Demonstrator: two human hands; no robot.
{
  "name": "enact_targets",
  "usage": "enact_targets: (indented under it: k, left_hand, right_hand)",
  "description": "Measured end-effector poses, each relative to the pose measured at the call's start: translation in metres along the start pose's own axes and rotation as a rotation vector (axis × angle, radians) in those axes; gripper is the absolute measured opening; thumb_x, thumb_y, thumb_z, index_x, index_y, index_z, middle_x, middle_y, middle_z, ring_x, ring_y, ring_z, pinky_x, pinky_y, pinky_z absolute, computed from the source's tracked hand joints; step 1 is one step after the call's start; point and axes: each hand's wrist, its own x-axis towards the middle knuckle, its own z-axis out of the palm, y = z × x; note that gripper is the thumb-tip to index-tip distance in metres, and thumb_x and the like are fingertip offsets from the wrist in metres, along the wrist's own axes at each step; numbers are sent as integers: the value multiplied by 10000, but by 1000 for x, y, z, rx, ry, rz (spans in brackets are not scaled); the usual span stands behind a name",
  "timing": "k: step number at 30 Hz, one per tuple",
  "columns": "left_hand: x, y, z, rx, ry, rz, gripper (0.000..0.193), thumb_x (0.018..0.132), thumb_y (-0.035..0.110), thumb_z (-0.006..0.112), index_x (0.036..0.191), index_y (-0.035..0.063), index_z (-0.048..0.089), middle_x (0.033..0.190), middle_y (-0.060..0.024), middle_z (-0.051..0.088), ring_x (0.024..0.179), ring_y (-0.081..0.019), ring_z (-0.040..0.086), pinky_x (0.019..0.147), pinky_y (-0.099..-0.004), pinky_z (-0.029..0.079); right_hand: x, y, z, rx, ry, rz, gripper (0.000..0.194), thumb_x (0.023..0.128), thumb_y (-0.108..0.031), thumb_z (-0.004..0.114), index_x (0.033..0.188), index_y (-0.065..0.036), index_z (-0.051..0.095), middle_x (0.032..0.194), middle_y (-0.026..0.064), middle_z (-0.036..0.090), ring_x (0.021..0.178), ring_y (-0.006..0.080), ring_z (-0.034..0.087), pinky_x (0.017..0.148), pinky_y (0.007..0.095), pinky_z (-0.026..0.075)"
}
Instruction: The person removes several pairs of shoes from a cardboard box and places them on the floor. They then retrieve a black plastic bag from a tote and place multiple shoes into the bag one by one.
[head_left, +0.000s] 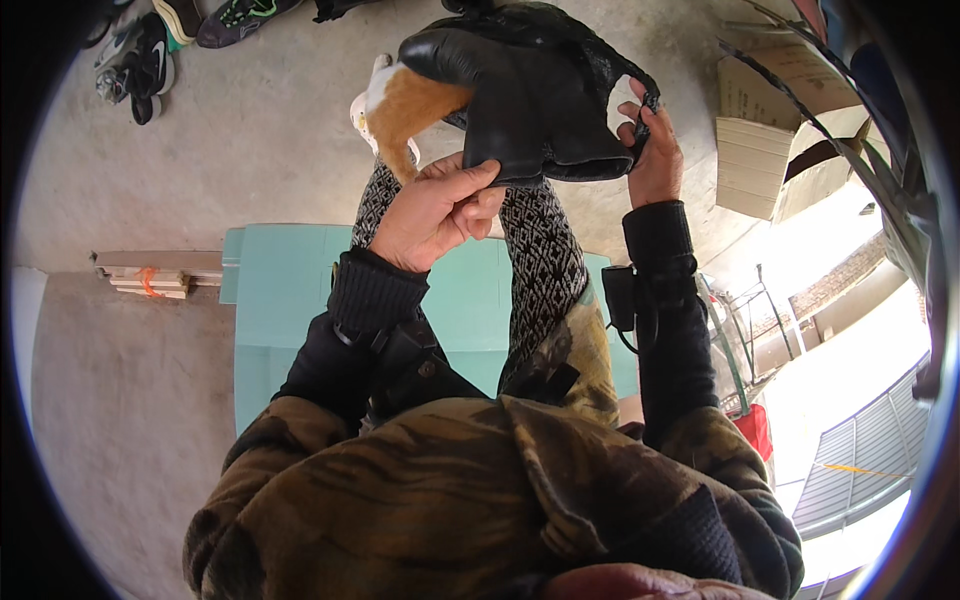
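Between my hands hangs a pair of black leather boots (517, 97), the open top of one shaft facing me. My left hand (446, 206) pinches the edge of a boot shaft between thumb and fingers. Behind the boots is a crinkled black plastic bag (592, 45). My right hand (654, 142) has its fingers around the bag's gathered edge at the right. An orange and white cat (416, 105) stands against the boots on the left, beside my leg in patterned trousers (540, 262); its head is hidden.
Several shoes (146, 64) lie on the concrete floor (247, 150) at the upper left. Open cardboard boxes (754, 161) stand at the right. Pale green boards (285, 300) lie beneath me, with wooden strips (157, 281) tied in orange to their left.
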Motion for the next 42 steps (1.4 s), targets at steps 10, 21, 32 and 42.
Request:
enact_targets:
  k: [10,21,32,42]
  left_hand:
    - [-11,0,-6,47,30,-7,145,921,156,470,785,106,480,616,28,442,509,-42,357,464,-212,309]
    - [6,-3,16,-61,-17,37,100,928,147,447,866,76,477,637,36,419,525,-25,338,464,-171,273]
    - [42,5,44,87,-65,50,118,892,152,485,813,64,493,624,41,438,507,-34,394,478,-222,420]
    - [89,49,-14,1192,-217,429,319,842,266,620,1049,28,571,949,-71,615,951,-147,577,829,-269,465]
  right_hand:
    - [9,12,0,-30,-23,38,445,840,-246,533,1227,-34,480,887,5,524,679,74,444,528,202,324]
    - [12,37,-16,168,-237,-148,658,647,-116,652,1267,-48,444,1041,46,560,936,169,549,811,280,438]
    - [23,10,2,-1051,260,-1120,674,472,-151,760,1100,-149,515,1132,49,500,1104,264,439,944,396,318]
    - [49,-26,1,-350,60,-601,283,444,131,538,668,-42,540,704,-20,465,694,110,436,657,213,358]
